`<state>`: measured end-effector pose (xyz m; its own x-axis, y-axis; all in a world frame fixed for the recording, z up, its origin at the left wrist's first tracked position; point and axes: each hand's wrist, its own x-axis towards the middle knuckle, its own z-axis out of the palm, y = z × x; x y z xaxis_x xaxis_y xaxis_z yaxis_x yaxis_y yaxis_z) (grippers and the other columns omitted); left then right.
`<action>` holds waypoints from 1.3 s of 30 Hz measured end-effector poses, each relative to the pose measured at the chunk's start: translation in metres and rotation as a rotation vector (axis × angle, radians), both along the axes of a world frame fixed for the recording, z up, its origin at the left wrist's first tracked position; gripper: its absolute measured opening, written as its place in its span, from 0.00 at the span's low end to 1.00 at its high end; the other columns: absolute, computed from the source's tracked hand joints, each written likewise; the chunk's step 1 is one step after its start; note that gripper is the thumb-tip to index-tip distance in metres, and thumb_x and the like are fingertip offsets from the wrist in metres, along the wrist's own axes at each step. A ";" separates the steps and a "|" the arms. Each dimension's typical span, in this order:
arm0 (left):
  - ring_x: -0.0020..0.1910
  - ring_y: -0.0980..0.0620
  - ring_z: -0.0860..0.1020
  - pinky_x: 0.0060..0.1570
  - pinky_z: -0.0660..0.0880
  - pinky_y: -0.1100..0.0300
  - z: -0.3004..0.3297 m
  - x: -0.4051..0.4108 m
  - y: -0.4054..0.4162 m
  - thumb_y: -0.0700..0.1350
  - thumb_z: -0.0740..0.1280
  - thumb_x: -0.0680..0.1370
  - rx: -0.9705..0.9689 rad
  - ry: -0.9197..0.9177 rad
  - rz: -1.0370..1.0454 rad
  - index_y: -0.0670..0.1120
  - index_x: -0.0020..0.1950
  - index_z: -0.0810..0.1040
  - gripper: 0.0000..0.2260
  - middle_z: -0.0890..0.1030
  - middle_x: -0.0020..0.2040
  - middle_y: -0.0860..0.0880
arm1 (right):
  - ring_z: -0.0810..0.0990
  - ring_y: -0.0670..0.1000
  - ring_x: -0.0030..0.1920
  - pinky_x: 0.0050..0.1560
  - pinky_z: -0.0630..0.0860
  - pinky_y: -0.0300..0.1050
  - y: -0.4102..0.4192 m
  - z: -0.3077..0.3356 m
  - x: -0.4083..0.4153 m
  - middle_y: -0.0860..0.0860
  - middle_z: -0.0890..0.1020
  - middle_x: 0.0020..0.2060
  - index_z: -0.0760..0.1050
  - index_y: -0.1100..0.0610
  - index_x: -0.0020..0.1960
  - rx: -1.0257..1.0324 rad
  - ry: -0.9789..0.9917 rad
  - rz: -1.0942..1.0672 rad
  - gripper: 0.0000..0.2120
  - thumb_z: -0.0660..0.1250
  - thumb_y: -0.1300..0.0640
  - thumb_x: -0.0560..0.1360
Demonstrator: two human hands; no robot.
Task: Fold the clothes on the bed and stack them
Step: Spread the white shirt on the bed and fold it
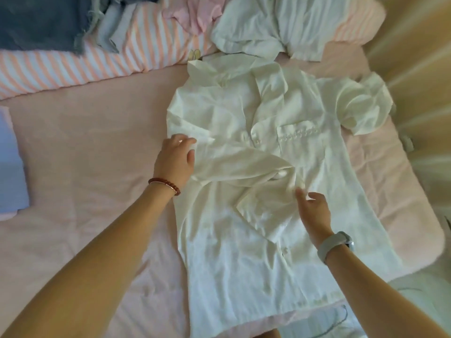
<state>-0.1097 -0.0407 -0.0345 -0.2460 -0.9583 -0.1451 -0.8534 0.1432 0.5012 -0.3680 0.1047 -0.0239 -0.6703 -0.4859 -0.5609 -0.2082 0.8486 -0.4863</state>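
Across the pink bed sheet (pixel 85 147) a white shirt (pixel 244 240) lies face up, collar toward the striped quilt (pixel 73 67) and hem toward the person — it is the garment being folded. The work looks to be at an early stage: the shirt's left side has been turned in over the chest, its short sleeve (pixel 244 162) lying slantwise across the front, while the other sleeve (pixel 361 103) is spread out to the right and bunched. The next move probably calls for flattening the turned-in sleeve, then bringing the right side over to match before doubling the body up from the hem.

The cloth is thin, limp and heavily creased, with a chest pocket (pixel 302 142) edged in a small trim and buttons down the front; it should slide and wrinkle easily, so smoothing with flat palms will matter.

Further up, another white garment (pixel 268 28) sits crumpled on the quilt, with pink (pixel 192 15) and blue (pixel 41 23) clothes beside it — none folded yet. A pale blue folded piece (pixel 12 162) lies at the far left edge.

The left hand (pixel 174 159) rests on the folded edge, fingers loosely curved, pressing rather than clasping. The right hand (pixel 314 211) hovers just over the shirt's middle, fingers relaxed and holding nothing.
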 end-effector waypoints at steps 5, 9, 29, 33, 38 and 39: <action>0.70 0.43 0.59 0.59 0.62 0.46 -0.023 -0.035 -0.036 0.43 0.59 0.79 -0.052 -0.303 -0.233 0.46 0.70 0.67 0.19 0.66 0.71 0.47 | 0.73 0.56 0.39 0.43 0.73 0.47 0.005 -0.017 0.010 0.55 0.75 0.38 0.69 0.60 0.42 0.101 -0.138 -0.295 0.17 0.50 0.50 0.78; 0.60 0.43 0.68 0.54 0.58 0.50 -0.030 -0.044 -0.055 0.49 0.60 0.77 -0.052 -0.398 -0.168 0.49 0.58 0.77 0.12 0.79 0.55 0.45 | 0.65 0.49 0.28 0.25 0.61 0.39 0.010 -0.019 0.010 0.50 0.68 0.28 0.65 0.58 0.34 0.114 -0.102 -0.110 0.12 0.58 0.54 0.75; 0.62 0.40 0.67 0.64 0.54 0.43 0.007 -0.051 -0.057 0.42 0.64 0.76 -0.281 -0.281 -0.041 0.45 0.54 0.80 0.09 0.74 0.59 0.43 | 0.74 0.60 0.57 0.50 0.67 0.48 -0.016 0.024 -0.122 0.54 0.76 0.58 0.74 0.52 0.62 0.004 0.498 0.432 0.15 0.63 0.51 0.76; 0.64 0.39 0.68 0.60 0.60 0.44 -0.002 -0.072 -0.013 0.42 0.66 0.73 -0.217 -0.258 -0.168 0.45 0.60 0.76 0.15 0.72 0.64 0.40 | 0.63 0.58 0.68 0.70 0.52 0.59 -0.012 0.007 -0.122 0.55 0.67 0.68 0.67 0.52 0.69 0.150 0.637 0.638 0.21 0.61 0.57 0.76; 0.72 0.37 0.58 0.63 0.60 0.37 -0.031 -0.075 0.045 0.55 0.62 0.77 0.059 -0.344 -0.421 0.51 0.73 0.65 0.24 0.60 0.75 0.43 | 0.61 0.59 0.72 0.71 0.55 0.61 0.027 -0.010 -0.086 0.56 0.65 0.71 0.64 0.54 0.71 -0.025 0.548 0.956 0.23 0.60 0.59 0.77; 0.75 0.41 0.51 0.65 0.55 0.36 -0.040 -0.070 0.049 0.58 0.58 0.78 0.136 -0.389 -0.413 0.55 0.75 0.57 0.26 0.52 0.77 0.47 | 0.58 0.57 0.73 0.72 0.53 0.59 0.035 -0.014 -0.084 0.54 0.61 0.73 0.61 0.53 0.73 0.012 0.503 1.023 0.24 0.59 0.58 0.77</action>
<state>-0.1796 0.0078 -0.0744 -0.4995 -0.7606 -0.4147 -0.8654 0.4598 0.1990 -0.4520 0.1401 -0.0383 -0.1130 -0.9304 -0.3487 -0.9742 0.1727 -0.1452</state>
